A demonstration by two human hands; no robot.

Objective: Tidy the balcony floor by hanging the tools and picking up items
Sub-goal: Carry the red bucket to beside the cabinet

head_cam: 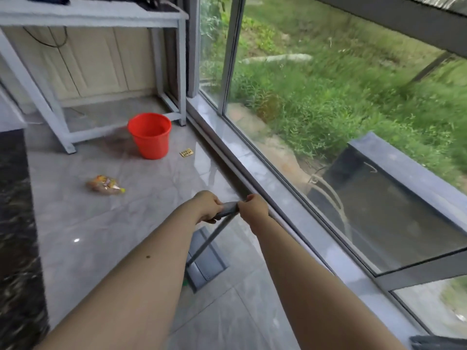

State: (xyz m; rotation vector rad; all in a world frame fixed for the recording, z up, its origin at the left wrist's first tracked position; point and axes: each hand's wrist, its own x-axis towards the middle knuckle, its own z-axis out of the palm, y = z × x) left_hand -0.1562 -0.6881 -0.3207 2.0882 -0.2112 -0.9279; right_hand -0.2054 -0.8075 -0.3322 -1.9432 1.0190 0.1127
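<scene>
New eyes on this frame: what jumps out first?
The bright red plastic bucket stands out at once, upright on the grey tiled floor by the white metal table frame. Next, the left hand and right hand in the centre both grip the top of a grey long-handled dustpan. An orange snack wrapper lies on the floor to the left.

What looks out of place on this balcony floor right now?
Two bits of litter lie loose on the tiles: an orange snack packet left of the hands, and a small yellow card or wrapper beside the red bucket. The bucket stands upright; nothing looks spilled.
</scene>
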